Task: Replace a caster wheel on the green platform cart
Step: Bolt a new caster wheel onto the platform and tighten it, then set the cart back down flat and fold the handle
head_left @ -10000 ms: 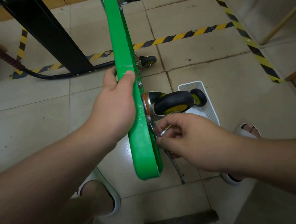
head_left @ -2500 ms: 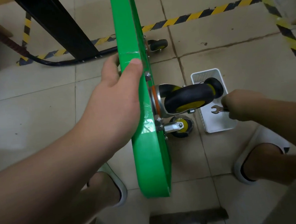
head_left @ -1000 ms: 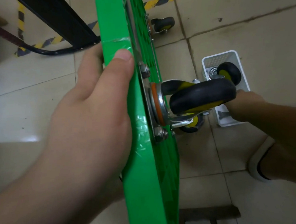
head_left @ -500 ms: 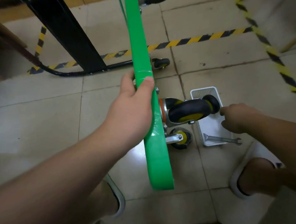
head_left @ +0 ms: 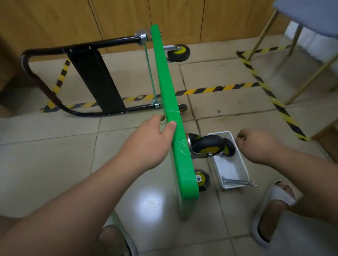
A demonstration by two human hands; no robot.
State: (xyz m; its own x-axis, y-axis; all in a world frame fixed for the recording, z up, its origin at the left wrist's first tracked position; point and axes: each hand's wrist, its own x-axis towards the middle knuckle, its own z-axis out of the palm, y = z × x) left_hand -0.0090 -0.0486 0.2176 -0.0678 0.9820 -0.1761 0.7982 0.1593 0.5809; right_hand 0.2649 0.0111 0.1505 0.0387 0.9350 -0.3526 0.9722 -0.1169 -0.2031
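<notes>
The green cart (head_left: pixel 176 127) stands on its side on the floor (head_left: pixel 46 156), running from the top middle of the frame down to the lower middle. The left hand (head_left: pixel 155 142) grips its top edge, with the thumb on the near face and the fingers over the far side. A black and yellow wheel (head_left: pixel 207 145) sticks out from the cart to the right, just below that hand. A second wheel (head_left: pixel 202 178) sits lower down, near the floor.

The right hand (head_left: pixel 259 144) hangs over the right side of a white basket (head_left: pixel 227 167). Its fingers are curled in tight, and I cannot tell if they hold anything. A spare wheel (head_left: pixel 230 146) lies in the far end of the basket. A wrench (head_left: pixel 238 181) lies across the near end.

The cart's black handle (head_left: pixel 45 54) sticks out to the upper left. Striped tape (head_left: pixel 211 89) crosses the floor. A grey chair (head_left: pixel 312 12) is in the upper right. Two pale slippers (head_left: pixel 279 196) show at the bottom.
</notes>
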